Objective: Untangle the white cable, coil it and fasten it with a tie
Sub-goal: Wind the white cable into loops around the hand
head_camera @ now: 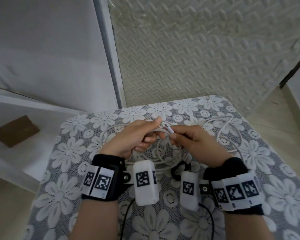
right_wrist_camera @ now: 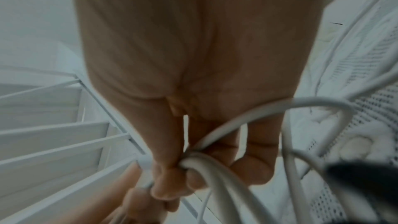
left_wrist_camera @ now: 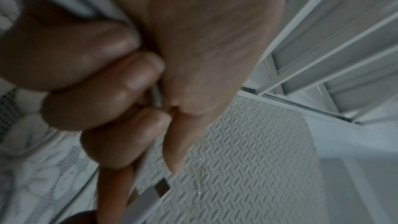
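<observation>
Pinching the cable's plug (head_camera: 170, 130) end, the right hand (head_camera: 196, 141) meets the left hand (head_camera: 137, 134), whose fingers curl around gathered strands of the cable (head_camera: 164, 153) above the table (head_camera: 76, 153); the loose loops trail rightward, nearer the right hand, likely next to draw in.

No readable text; only black-and-white square code markers (head_camera: 103, 182) on wrist bands and wrist camera housings.
</observation>
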`<state>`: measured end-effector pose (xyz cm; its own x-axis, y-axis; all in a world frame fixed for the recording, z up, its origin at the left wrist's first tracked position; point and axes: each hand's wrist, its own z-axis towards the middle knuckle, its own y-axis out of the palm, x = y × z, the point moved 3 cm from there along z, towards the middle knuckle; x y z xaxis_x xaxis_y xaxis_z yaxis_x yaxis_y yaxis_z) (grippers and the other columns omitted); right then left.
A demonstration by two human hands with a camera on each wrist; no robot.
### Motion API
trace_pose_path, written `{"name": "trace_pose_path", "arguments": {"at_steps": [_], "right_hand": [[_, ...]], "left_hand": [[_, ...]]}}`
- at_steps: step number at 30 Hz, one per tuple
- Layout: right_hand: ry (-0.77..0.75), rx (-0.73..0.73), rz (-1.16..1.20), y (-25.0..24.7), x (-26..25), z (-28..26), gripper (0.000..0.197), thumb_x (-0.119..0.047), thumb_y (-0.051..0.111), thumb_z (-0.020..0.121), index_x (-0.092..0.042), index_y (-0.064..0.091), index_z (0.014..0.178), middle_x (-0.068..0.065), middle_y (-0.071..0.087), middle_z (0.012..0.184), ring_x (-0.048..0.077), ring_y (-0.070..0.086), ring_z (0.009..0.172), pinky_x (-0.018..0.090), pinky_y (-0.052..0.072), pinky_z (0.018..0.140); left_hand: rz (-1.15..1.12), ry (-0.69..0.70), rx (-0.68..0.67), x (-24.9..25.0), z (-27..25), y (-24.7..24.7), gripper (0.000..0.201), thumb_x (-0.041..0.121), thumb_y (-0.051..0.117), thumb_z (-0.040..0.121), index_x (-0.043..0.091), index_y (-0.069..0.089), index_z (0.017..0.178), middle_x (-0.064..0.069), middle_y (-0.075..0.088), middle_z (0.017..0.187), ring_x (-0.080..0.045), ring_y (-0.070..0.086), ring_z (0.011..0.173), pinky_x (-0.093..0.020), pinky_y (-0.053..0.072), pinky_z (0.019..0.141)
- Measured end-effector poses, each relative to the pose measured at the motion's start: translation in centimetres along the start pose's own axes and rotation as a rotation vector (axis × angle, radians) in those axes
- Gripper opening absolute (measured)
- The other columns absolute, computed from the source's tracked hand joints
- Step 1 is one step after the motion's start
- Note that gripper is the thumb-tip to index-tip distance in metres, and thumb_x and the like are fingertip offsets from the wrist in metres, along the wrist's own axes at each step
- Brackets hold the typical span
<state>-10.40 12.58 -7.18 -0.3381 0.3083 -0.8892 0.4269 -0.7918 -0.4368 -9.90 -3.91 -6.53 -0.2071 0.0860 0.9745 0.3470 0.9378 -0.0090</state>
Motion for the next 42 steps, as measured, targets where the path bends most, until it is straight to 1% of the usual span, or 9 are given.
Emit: {"name": "trace_pose_path", "arguments": {"at_steps": [2, 7, 10, 14, 18, 28, 35, 38, 42], "right_hand": [[-0.01, -0.034, -0.075, 0.3, -0.3, 0.1, 0.023, -0.004, 0.049, 0.096, -0.012, 0.068, 0.086, -0.014, 0.053, 0.064, 0.0, 0.046, 0.062, 0.016, 0.037, 0.064], [-0.048, -0.055, -0.236, 0.7, -0.9, 0.5, 0.022, -0.006, 0.05, 0.095, -0.012, 0.071, 0.096, -0.002, 0.064, 0.076, 0.006, 0.054, 0.069, 0.019, 0.042, 0.068], [-0.054, -0.005, -0.212, 0.6, -0.7, 0.5, 0.019, -0.007, 0.053, 0.094, -0.009, 0.072, 0.093, -0.003, 0.064, 0.074, 0.005, 0.052, 0.067, 0.021, 0.042, 0.067], [-0.067, 0.132, -0.05, 0.1, -0.5, 0.4, 0.015, -0.015, 0.061, 0.09, -0.011, 0.075, 0.092, 0.011, 0.069, 0.072, 0.033, 0.057, 0.067, 0.04, 0.047, 0.065], [-0.083, 0.221, 0.146, -0.2, -0.8, 0.3, 0.02, -0.013, 0.064, 0.086, -0.026, 0.071, 0.099, -0.006, 0.07, 0.066, 0.006, 0.056, 0.059, 0.019, 0.049, 0.064], [-0.096, 0.323, 0.221, -1.0, 0.0, -0.1, 0.023, -0.008, 0.061, 0.087, -0.023, 0.071, 0.101, -0.01, 0.067, 0.071, 0.003, 0.052, 0.055, 0.016, 0.046, 0.06], [-0.124, 0.273, 0.119, -0.8, -0.2, 0.0, 0.023, -0.008, 0.061, 0.087, -0.024, 0.07, 0.102, 0.005, 0.062, 0.074, 0.003, 0.048, 0.062, 0.013, 0.041, 0.06], [-0.138, 0.223, 0.076, -0.6, -0.3, 0.1, 0.025, -0.012, 0.062, 0.087, -0.026, 0.069, 0.106, -0.006, 0.061, 0.073, 0.003, 0.049, 0.064, 0.013, 0.04, 0.063], [-0.162, 0.209, 0.09, -0.3, -0.7, 0.2, 0.025, -0.015, 0.063, 0.084, -0.025, 0.069, 0.106, -0.011, 0.067, 0.077, 0.003, 0.054, 0.068, 0.014, 0.042, 0.067]], "left_hand": [[0.101, -0.031, 0.008, 0.0, -0.1, 0.2, 0.049, 0.049, 0.043, 0.09, 0.01, 0.066, 0.071, 0.005, 0.032, 0.047, -0.004, 0.021, 0.035, -0.014, 0.014, 0.036], [0.242, -0.113, 0.058, 0.2, -0.2, 0.6, 0.057, 0.063, 0.044, 0.084, 0.015, 0.066, 0.06, 0.005, 0.034, 0.044, -0.008, 0.025, 0.038, -0.019, 0.018, 0.041], [0.241, -0.13, 0.087, 0.1, 0.0, 0.6, 0.049, 0.052, 0.049, 0.089, 0.016, 0.057, 0.057, 0.005, 0.03, 0.043, -0.008, 0.022, 0.037, -0.019, 0.016, 0.038], [0.16, -0.108, 0.047, 0.3, 0.3, 0.8, 0.042, 0.039, 0.044, 0.095, 0.019, 0.046, 0.058, 0.007, 0.028, 0.043, -0.005, 0.021, 0.035, -0.018, 0.014, 0.036], [0.035, -0.084, 0.026, 0.5, 0.2, 1.0, 0.043, 0.037, 0.037, 0.097, 0.018, 0.04, 0.059, 0.009, 0.029, 0.04, -0.003, 0.023, 0.031, -0.013, 0.018, 0.033], [-0.177, -0.015, 0.031, 0.6, 0.1, 0.4, 0.041, 0.033, 0.035, 0.098, 0.016, 0.042, 0.061, 0.009, 0.026, 0.044, -0.005, 0.021, 0.035, -0.016, 0.019, 0.037], [-0.145, -0.027, -0.079, 0.2, -0.5, 0.3, 0.039, 0.019, 0.032, 0.098, 0.0, 0.061, 0.08, 0.001, 0.034, 0.05, -0.012, 0.035, 0.043, -0.021, 0.033, 0.044], [-0.119, -0.078, -0.12, -0.1, -0.4, 0.9, 0.045, 0.033, 0.038, 0.095, 0.004, 0.062, 0.071, 0.002, 0.031, 0.046, -0.011, 0.032, 0.041, -0.02, 0.03, 0.043], [-0.193, -0.095, -0.189, -0.3, -0.1, 1.4, 0.042, 0.045, 0.046, 0.088, 0.015, 0.048, 0.059, 0.007, 0.028, 0.044, -0.006, 0.027, 0.036, -0.015, 0.025, 0.038]]}}
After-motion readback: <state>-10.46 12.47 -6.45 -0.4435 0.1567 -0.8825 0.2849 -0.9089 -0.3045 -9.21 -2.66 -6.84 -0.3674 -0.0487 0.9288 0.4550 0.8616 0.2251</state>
